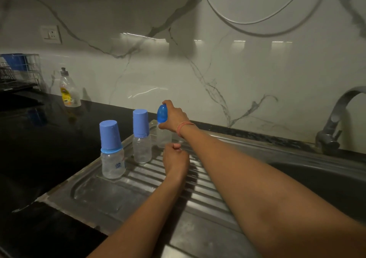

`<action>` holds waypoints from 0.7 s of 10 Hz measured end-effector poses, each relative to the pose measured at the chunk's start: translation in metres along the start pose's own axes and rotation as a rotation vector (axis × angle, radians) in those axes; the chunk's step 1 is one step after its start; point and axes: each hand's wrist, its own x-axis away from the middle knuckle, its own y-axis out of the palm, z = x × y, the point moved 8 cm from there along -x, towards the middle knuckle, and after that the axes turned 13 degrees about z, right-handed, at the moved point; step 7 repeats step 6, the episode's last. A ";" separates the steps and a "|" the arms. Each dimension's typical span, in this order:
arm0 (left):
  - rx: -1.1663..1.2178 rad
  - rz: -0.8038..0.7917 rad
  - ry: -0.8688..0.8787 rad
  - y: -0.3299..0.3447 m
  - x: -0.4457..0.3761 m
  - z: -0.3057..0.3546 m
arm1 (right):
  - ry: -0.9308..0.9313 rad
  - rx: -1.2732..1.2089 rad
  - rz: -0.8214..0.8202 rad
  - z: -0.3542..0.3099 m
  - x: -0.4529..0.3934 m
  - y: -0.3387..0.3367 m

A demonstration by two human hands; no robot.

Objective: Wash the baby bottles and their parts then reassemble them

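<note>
A: Head view. Two capped baby bottles, near bottle [112, 154] and middle bottle [141, 138], stand upright on the ribbed drainboard [122, 196].

B: Third bottle [164, 136]?

A: At 12 o'clock beyond them. The right hand [174, 117] is closed around its blue cap [162, 113], at the bottle top. The left hand [175, 158] is loosely curled, apparently empty.

B: Progress?

A: Probably near completion; only this cap remains unseated.
</note>
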 end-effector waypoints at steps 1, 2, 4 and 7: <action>0.010 0.005 0.021 0.000 -0.003 0.000 | 0.023 -0.004 -0.015 0.000 0.002 -0.004; 0.015 0.005 0.030 0.001 -0.004 0.001 | 0.018 -0.001 -0.023 0.000 0.003 -0.009; 0.029 -0.004 0.056 0.000 -0.005 0.003 | 0.004 0.016 -0.016 0.002 0.016 -0.028; -0.021 -0.063 0.131 -0.006 0.000 0.007 | 0.003 0.066 0.002 0.022 0.039 -0.055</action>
